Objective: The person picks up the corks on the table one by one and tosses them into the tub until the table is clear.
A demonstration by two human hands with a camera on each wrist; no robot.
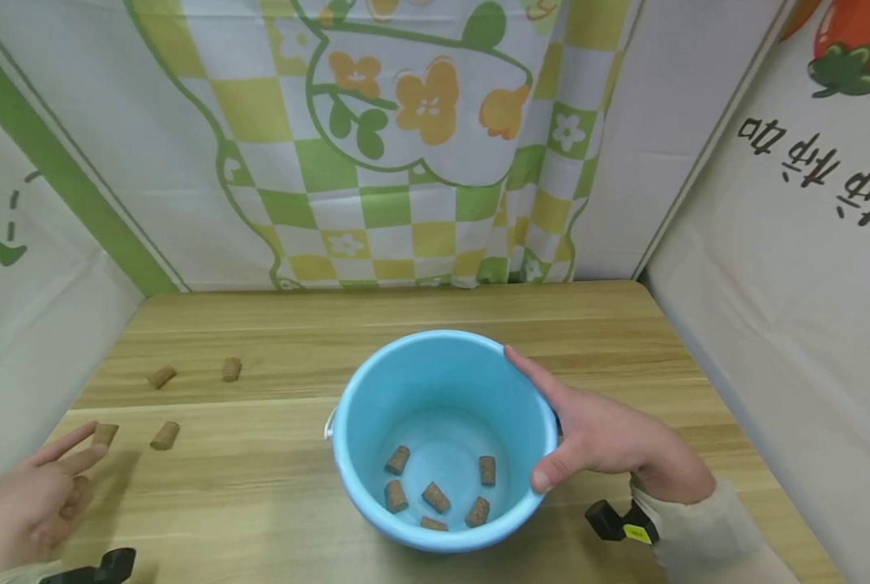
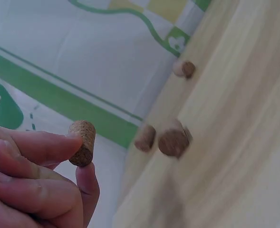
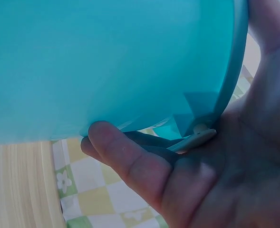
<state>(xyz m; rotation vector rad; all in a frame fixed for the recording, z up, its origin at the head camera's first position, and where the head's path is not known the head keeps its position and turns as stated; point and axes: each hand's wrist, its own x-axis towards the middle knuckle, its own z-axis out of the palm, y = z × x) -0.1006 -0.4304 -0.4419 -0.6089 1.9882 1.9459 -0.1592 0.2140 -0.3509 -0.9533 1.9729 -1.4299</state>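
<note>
My left hand (image 1: pixel 32 500) pinches a cork (image 2: pixel 85 142) between thumb and finger at the table's left side, its remaining fingers curled in. In the head view that cork shows at the fingertips, close to another cork (image 1: pixel 165 435) on the wood. Farther back lie two more corks, one tipped sideways (image 1: pixel 161 376) and one nearer the middle (image 1: pixel 232 369). A light blue bucket (image 1: pixel 445 341) stands right of centre with several corks (image 1: pixel 435 497) on its floor. My right hand (image 1: pixel 610 434) grips the bucket's right rim, thumb over the edge, fingers (image 3: pixel 130 161) against the outer wall.
The wooden table (image 1: pixel 259 487) ends at a patterned curtain (image 1: pixel 413 203) behind and cloth walls on both sides. A wire handle (image 1: pixel 329 424) hangs at the bucket's left. Black wrist cameras sit on the left wrist (image 1: pixel 102 568) and right wrist (image 1: pixel 617 521).
</note>
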